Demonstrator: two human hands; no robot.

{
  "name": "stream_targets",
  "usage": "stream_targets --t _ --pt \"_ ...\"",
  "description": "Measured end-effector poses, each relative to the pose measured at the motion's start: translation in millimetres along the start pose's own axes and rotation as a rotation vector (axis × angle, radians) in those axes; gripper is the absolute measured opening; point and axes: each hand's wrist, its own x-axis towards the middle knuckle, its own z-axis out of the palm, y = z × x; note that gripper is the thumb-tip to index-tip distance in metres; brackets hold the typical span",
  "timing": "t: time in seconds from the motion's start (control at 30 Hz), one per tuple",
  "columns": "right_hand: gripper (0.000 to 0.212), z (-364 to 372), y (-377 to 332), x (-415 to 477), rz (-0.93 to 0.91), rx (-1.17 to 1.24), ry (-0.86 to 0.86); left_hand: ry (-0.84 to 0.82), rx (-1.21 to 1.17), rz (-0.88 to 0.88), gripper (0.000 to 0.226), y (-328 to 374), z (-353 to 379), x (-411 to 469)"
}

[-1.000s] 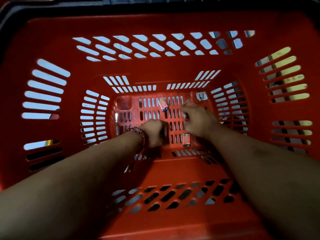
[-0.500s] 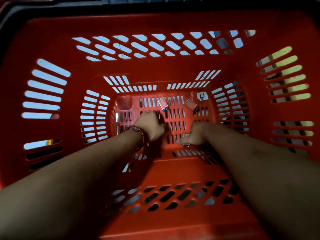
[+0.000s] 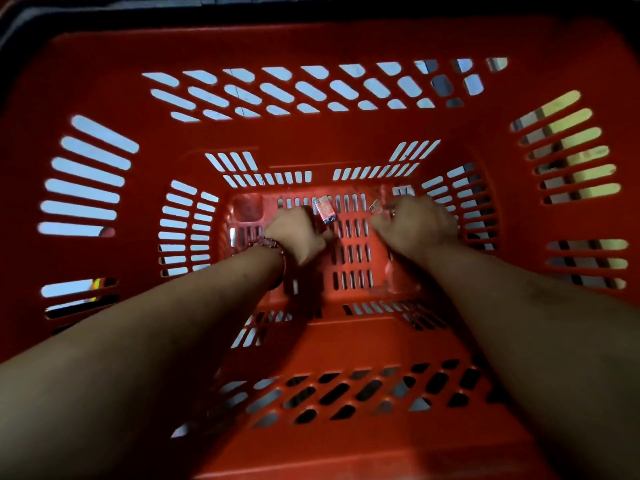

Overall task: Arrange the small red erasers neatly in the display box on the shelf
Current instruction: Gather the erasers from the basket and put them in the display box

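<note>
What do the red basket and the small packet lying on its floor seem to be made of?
Basket: moulded plastic, it seems, semi-glossy; uniform red walls with regular slots. Packet: probably printed paper or film wrap; too small to tell which.

The light is dim. The red basket (image 3: 346, 344) is brightest on its floor and near wall, while beyond its rim the corners fall almost black. Pale bluish light shows through the slots of its far and left walls, yellowish light through its right wall. The left grip (image 3: 294, 230) and right grip (image 3: 415, 225) on the basket's floor look soft and smeared; a shadow lies beneath the left one. Wide-angle distortion bows the basket's walls outward.
</note>
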Motion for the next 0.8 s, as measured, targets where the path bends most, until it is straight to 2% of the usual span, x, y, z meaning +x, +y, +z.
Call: stream_targets --t 0.1,0.2,0.27,0.33,0.4,0.5,0.6,0.63,0.67,0.8 --pt "0.049 -8.9 -0.6 9.9 -0.007 -0.051 0.09 0.006 0.026 -0.045 0.039 8.2 -9.9 13.9" --pt "0.05 -9.0 2.0 19.9 -0.03 -0.05 0.073 0.053 -0.06 -0.133 0.052 17.9 -15.3 34.9" --pt "0.053 -7.4 4.1 21.7 -0.075 -0.066 0.038 0.062 -0.038 -0.15 0.055 25.3 -14.9 41.7" --pt "0.059 -5.7 5.8 21.1 -0.114 -0.081 0.002 0.051 0.053 -0.143 0.05 29.6 -11.4 43.1" --pt "0.068 -5.2 4.5 20.7 -0.119 -0.099 -0.05 0.067 0.142 -0.137 0.034 27.2 -5.1 42.2" --pt "0.067 -5.0 -0.5 22.5 -0.133 -0.152 -0.084 0.044 0.097 -0.149 0.025 20.1 1.9 40.7" --pt "0.054 -5.8 -4.4 22.1 -0.181 -0.128 -0.107 0.036 -0.047 -0.21 0.07 13.6 5.3 38.9" --pt "0.051 -5.4 -5.1 21.7 -0.196 -0.103 -0.119 0.042 -0.069 -0.218 0.079 10.4 6.9 39.1" --pt "0.051 -4.8 -6.2 21.8 -0.207 -0.076 -0.133 0.05 -0.065 -0.198 0.08 8.1 7.2 39.0" --pt "0.054 -3.7 -10.3 22.1 -0.21 0.017 -0.2 0.011 -0.011 -0.105 0.059 -4.1 4.6 37.9"
